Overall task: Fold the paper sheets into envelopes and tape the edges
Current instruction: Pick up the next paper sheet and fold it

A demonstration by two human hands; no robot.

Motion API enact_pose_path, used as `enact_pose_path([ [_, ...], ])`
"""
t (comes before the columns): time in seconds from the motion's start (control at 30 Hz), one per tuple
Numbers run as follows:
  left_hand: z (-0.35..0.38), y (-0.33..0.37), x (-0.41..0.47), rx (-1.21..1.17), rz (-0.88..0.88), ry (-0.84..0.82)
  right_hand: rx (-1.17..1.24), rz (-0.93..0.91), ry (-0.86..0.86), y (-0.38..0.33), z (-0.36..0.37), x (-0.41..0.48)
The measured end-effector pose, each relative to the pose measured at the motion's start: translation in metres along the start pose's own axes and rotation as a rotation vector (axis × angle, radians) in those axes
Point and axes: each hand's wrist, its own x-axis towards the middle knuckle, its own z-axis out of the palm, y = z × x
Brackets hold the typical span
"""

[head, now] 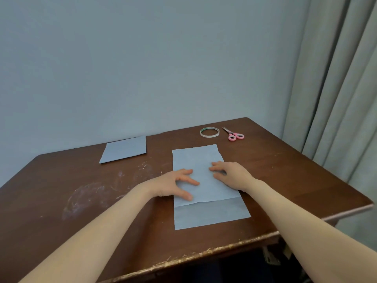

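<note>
In the head view a pale blue paper sheet (204, 158), folded so that a flap edge crosses it, is seen lying flat near the front edge of the tabletop (81, 201). It is pressed by the left hand (173, 183) with fingers spread wide and touched by the right hand (232, 174) with loosely bent fingertips, nothing being gripped. A second folded blue sheet (124, 149) is laid by the far edge, and a tape roll (206, 135) and pink-handled scissors (234, 135) are set side by side near the far right corner
</note>
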Motion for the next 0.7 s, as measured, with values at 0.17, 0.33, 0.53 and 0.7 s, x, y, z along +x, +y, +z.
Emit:
enact_pose_path([
  [0.17, 0.006, -0.001, -0.009, -0.056, 0.029, 0.038, 0.095, 0.028, 0.016, 0.0, 0.0, 0.0],
  [0.33, 0.011, -0.003, -0.004, -0.19, 0.028, 0.288, 0.601, 0.089, 0.072, 0.004, -0.014, -0.006],
  [0.53, -0.01, 0.005, 0.007, -0.542, -0.044, 0.458, 1.043, 0.105, -0.059, 0.023, -0.031, -0.007],
  [0.7, -0.028, 0.011, 0.019, -0.762, -0.115, 0.516, 0.855, 0.094, -0.199, 0.019, -0.037, -0.004],
])
